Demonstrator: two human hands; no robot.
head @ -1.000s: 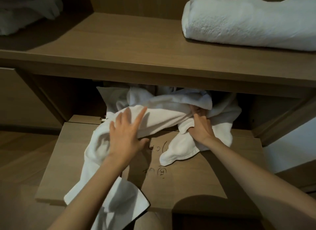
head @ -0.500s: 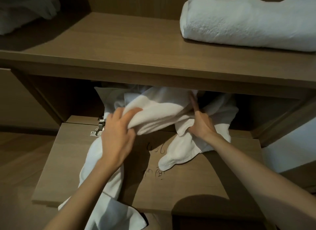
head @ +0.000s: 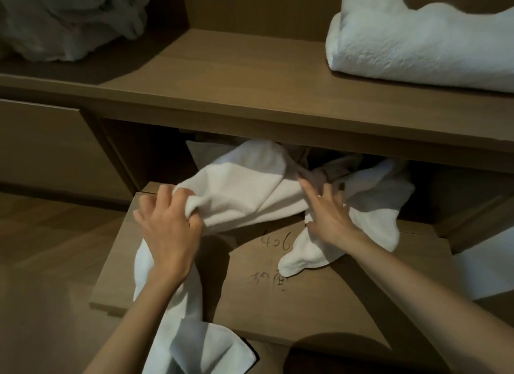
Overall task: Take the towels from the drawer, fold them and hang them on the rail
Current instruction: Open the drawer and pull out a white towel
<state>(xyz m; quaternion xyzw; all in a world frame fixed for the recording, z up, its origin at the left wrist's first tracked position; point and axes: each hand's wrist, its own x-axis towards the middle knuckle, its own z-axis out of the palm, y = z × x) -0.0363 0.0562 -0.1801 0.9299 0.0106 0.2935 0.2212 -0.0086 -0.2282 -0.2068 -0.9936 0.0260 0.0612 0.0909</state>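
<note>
L hand (head: 167, 229) fingers curled, gripping bunched white terry towel (head: 244, 195) spilling from the opening onto brown wooden drawer panel (head: 319, 312); R hand (head: 326, 210) fingers spread straight, resting on 2nd crumpled white towel (head: 370, 217)

Dim warm light, brown wooden shelf (head: 222, 75) across the upper frame, closed cabinet front (head: 41, 145) at left, wood-grain floor (head: 50, 262) lower left, pale panel (head: 489, 262) at right edge

Plastic bag (head: 69, 20), wooden shelf (head: 222, 89), floor (head: 41, 262)
</note>
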